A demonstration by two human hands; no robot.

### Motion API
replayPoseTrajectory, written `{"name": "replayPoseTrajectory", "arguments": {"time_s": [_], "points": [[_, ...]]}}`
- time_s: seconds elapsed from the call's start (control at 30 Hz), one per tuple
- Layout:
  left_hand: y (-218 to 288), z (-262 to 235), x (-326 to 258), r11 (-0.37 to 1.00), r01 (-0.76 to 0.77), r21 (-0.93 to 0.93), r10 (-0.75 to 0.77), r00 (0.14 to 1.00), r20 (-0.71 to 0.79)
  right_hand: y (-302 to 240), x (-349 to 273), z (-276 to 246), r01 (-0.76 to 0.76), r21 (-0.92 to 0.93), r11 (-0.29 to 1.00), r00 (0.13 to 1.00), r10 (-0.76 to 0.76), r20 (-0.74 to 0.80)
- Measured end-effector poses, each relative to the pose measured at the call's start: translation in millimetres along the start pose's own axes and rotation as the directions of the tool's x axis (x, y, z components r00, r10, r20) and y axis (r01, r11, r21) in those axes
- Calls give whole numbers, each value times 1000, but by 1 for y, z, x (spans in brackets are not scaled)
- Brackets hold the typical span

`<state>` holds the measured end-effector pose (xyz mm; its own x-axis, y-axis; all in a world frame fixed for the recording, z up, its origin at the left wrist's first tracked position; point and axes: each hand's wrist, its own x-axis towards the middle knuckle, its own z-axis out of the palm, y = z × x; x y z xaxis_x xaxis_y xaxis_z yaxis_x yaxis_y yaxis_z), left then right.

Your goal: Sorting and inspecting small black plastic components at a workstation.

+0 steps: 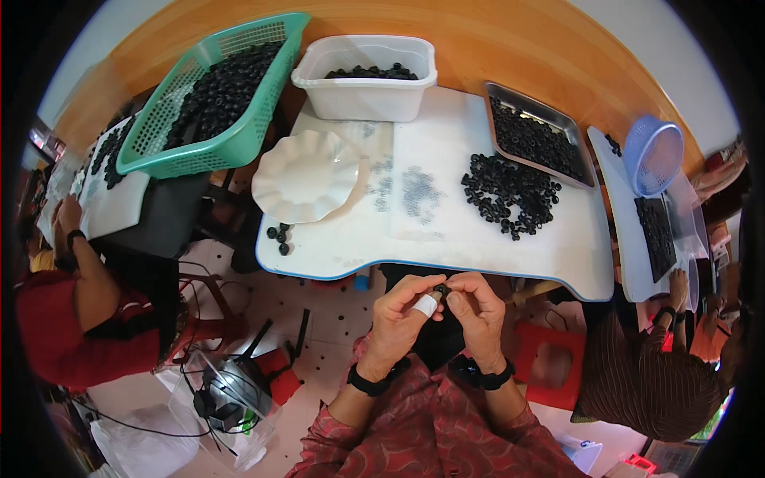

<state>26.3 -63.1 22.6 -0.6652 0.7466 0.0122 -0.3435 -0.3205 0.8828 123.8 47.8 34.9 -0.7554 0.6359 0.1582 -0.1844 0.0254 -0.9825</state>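
In front of the table's near edge, my two hands meet over my lap. My left hand (401, 315) and my right hand (480, 317) pinch a small round black part (440, 290) between their fingertips; it looks like a ring, though fingers cover much of it. White tape (425, 305) wraps a digit of my left hand. On the white table (335, 255) beyond lies a loose heap of small black ring-shaped parts (510, 195). Several round black pieces (280, 237) sit at the left edge, beside a white plate with a wavy rim (307, 177).
At the back stand a green basket (187, 163) and a white tub (362, 102), both holding black pieces. A metal tray (586, 151) of black parts touches the heap. A blue basket (655, 155) stands farther right. People work at tables on both sides.
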Motion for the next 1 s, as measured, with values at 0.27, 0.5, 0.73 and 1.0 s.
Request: {"name": "replayPoseTrajectory", "arguments": {"time_s": [0.27,0.5,0.73,1.0], "points": [[-7,2,-9,1000,-9,27,10,999,-42,2,-7,3,117,-139,983,993,-115,28],[-12,3,-18,992,-75,106,81,995,-59,3,-13,2,206,-276,939,978,-201,46],[-7,12,-26,978,-134,159,150,984,-93,-5,-23,3,80,-226,971,996,-68,60],[-10,21,-33,967,-71,246,96,991,-90,-11,-30,-8,204,-574,793,979,-151,139]]}}
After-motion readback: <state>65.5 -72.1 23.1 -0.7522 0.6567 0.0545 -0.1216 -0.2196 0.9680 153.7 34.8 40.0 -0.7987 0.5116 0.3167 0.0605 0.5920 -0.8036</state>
